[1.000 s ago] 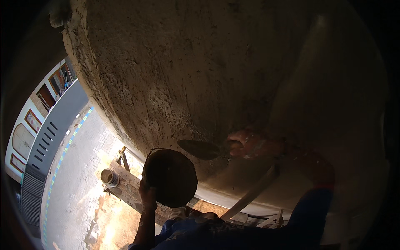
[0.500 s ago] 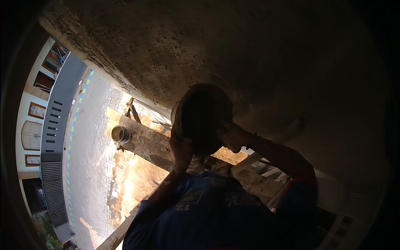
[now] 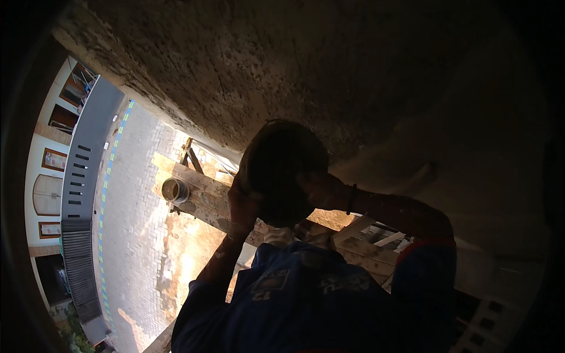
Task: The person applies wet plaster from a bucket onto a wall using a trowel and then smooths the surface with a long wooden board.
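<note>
dark bucket high between 2 hands, with the load resting mostly on the left

the left hand (image 3: 242, 203) is curled against the near-left side of the dark bucket (image 3: 282, 156) and appears to have hold of it. the right hand (image 3: 322, 191) is at the bucket's opposite side, overlapping the mouth; it is in deep shadow, so i cannot tell how far its fingers are closed, or whether they grip the rim or something inside. the contents are too dark to make out.

the likeliest trouble is a slip: if the left hand carries most of the weight, a push or scrape from the right hand could twist the bucket out of that grip. a tilt away from the hands could also spill whatever is inside. the rough wall (image 3: 206, 100) rises just beyond both hands, and catching the far rim on it could jolt the hold loose.

below and left of the left hand, a plank (image 3: 206, 203) carries a smaller pail (image 3: 175, 190). it sits near the plank's edge, so a knock to the board could send it over. the shoes (image 3: 279, 236) show just below the hands, and a dropped bucket might land on them. poor light around the right hand makes a misjudged grip more likely.
</note>
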Available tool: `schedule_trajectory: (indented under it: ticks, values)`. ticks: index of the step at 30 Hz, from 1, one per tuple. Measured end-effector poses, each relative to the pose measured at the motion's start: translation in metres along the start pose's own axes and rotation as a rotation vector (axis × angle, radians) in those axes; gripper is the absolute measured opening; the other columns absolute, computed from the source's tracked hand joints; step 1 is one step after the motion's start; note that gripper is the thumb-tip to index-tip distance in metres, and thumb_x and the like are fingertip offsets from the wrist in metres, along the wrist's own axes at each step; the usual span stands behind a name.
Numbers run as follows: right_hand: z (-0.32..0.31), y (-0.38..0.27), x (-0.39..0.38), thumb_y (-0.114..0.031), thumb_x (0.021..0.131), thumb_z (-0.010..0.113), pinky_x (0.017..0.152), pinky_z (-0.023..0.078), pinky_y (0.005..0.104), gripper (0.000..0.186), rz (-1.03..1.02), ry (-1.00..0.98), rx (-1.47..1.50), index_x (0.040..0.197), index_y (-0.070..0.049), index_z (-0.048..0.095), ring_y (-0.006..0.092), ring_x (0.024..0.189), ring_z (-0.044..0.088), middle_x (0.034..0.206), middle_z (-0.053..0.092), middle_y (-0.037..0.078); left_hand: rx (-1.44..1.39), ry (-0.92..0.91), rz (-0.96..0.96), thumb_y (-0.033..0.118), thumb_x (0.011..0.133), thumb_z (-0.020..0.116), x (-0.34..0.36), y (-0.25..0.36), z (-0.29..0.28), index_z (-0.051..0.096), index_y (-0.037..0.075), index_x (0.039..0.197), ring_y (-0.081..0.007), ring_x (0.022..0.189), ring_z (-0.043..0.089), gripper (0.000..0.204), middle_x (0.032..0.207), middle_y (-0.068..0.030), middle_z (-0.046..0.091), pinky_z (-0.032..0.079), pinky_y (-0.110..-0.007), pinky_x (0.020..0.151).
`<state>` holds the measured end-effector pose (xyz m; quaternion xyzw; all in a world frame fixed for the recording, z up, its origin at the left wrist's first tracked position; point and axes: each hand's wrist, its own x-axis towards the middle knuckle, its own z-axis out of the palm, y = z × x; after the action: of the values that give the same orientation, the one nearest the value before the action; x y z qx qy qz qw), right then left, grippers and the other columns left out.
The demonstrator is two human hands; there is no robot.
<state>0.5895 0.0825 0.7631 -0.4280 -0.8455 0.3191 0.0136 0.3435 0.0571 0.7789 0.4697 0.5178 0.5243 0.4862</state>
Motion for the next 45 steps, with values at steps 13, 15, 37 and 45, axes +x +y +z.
schedule_trajectory:
  ticks: [13, 15, 37, 45]
  values:
    - [-0.042, -0.023, 0.013, -0.012, 0.078, 0.058, 0.060, 0.049, 0.0367, 0.035, -0.030, -0.040, -0.184, 0.112, -0.004, 0.054, 0.0237, 0.071, 0.059, 0.093, 0.059, 0.011, 0.149, 0.009, -0.008, 0.007, 0.063, 0.054, -0.007, -0.018, -0.011, 0.049, -0.003, 0.118, -0.0212, 0.096, 0.058, 0.056, 0.102, -0.0151, 0.062, 0.047, -0.033, 0.083]
    - [-0.021, -0.034, 0.004, -0.012, 0.079, 0.056, 0.056, 0.049, 0.0340, 0.040, -0.024, 0.043, -0.534, 0.117, -0.002, 0.049, 0.0215, 0.064, 0.058, 0.090, 0.059, 0.011, 0.182, -0.002, -0.035, 0.009, 0.063, 0.055, -0.004, -0.009, -0.011, 0.050, -0.003, 0.117, -0.0212, 0.095, 0.059, 0.055, 0.101, -0.0147, 0.062, 0.047, -0.033, 0.082]
    - [-0.099, -0.005, -0.035, -0.016, 0.072, 0.061, 0.072, 0.048, 0.0384, 0.015, -0.280, 0.393, -0.564, 0.086, -0.010, 0.063, 0.0222, 0.082, 0.060, 0.085, 0.063, 0.007, 0.134, 0.037, 0.021, 0.020, 0.065, 0.058, 0.001, -0.011, 0.004, 0.049, -0.004, 0.118, -0.0195, 0.097, 0.058, 0.059, 0.103, -0.0134, 0.061, 0.047, -0.032, 0.085]
    - [-0.057, 0.017, -0.012, -0.020, 0.078, 0.060, 0.067, 0.050, 0.0375, 0.020, -0.001, -0.042, -0.189, 0.091, -0.004, 0.061, 0.0287, 0.072, 0.062, 0.076, 0.063, 0.012, 0.219, -0.008, 0.189, 0.013, 0.063, 0.053, -0.006, 0.014, 0.027, 0.045, 0.000, 0.126, -0.0257, 0.102, 0.060, 0.064, 0.107, -0.0199, 0.061, 0.047, -0.035, 0.085]
